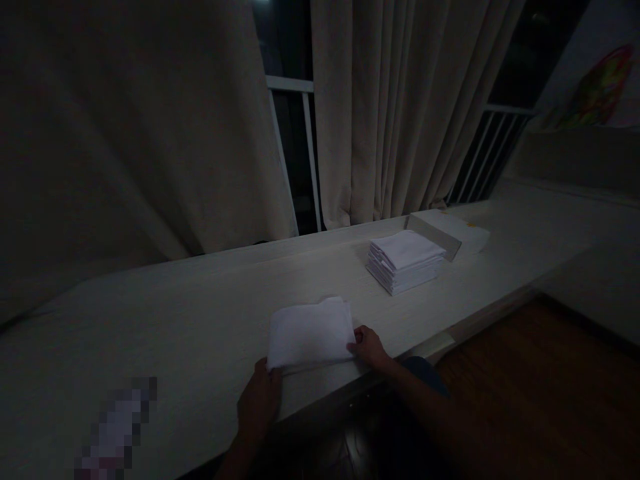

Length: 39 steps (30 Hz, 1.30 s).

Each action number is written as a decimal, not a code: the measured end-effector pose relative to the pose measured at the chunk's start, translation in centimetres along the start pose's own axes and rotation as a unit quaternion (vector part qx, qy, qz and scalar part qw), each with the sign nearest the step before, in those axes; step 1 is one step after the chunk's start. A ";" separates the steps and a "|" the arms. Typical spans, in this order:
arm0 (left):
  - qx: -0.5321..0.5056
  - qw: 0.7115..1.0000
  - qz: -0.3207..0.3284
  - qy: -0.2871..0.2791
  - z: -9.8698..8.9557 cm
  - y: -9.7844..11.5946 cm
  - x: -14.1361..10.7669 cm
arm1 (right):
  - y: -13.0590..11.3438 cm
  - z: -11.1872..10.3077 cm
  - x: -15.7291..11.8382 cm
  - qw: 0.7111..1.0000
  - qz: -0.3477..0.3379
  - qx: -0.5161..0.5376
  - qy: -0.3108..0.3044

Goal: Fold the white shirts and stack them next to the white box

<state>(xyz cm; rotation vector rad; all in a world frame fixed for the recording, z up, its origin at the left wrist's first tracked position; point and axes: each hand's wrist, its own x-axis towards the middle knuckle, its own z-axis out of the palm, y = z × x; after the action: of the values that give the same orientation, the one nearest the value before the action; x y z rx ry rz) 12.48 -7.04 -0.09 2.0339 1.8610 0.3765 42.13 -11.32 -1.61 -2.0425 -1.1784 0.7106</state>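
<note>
A folded white cloth [311, 333] lies on the pale ledge near its front edge, its top edge slightly uneven. My right hand [369, 348] pinches the cloth's right edge between thumb and fingers. At the lower left corner, my left hand [259, 399] is closed on the cloth, with part of its fingers hidden in the dim light. Beyond my right hand stands a neat stack of folded white cloths [407, 261].
A white box [453, 232] sits behind the stack. Beige curtains [370, 113] hang along the back of the ledge [200, 313], with window bars between them. A blurred-out object [117, 427] lies at lower left. The wooden floor [540, 380] is at right, below the ledge.
</note>
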 end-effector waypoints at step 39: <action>0.140 0.950 0.278 0.035 1.9 0.2 4.5 | -8.9 4.9 -0.5 0.918 -0.329 -0.220 -0.014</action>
<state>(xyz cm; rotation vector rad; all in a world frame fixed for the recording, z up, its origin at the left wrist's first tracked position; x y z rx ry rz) 13.92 -2.77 -1.94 2.7689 1.4050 0.3416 33.72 -7.08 2.23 -1.7704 -2.0393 0.1436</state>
